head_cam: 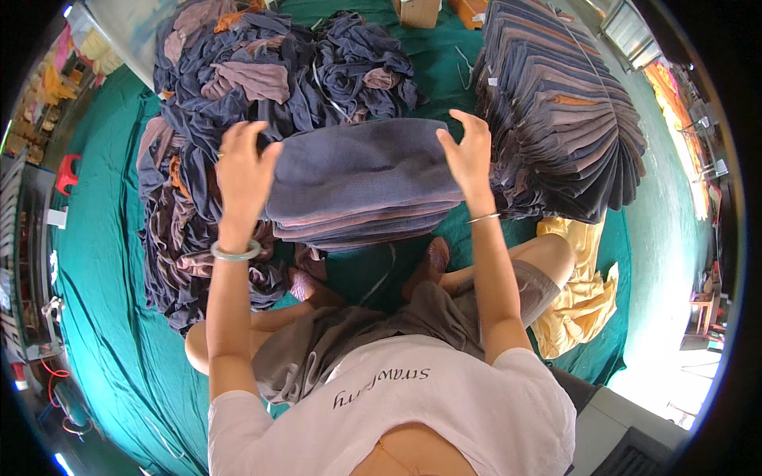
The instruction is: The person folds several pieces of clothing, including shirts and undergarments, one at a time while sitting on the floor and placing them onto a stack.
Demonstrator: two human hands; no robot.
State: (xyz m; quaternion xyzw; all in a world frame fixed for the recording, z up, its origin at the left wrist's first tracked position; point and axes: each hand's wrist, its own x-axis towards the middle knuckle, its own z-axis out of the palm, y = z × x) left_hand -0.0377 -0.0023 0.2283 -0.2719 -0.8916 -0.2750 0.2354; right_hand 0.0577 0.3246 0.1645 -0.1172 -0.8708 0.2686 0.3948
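Before me is a stack of folded dark blue and mauve cloths, with a dark blue one on top. At its left end is my left hand, thumb and fingers spread, with a pale bangle at the wrist. My right hand is at the stack's right end, also spread, its thumb close to the top cloth's edge. Whether either hand touches the cloth I cannot tell. Neither hand grips anything. The stack rests on a green ground sheet, between my bent legs.
Loose dark blue and mauve cloths lie in a large heap ahead and to the left. A tall row of folded cloths leans at the right. Yellow fabric lies by my right knee. A cardboard box and a red stool stand farther off.
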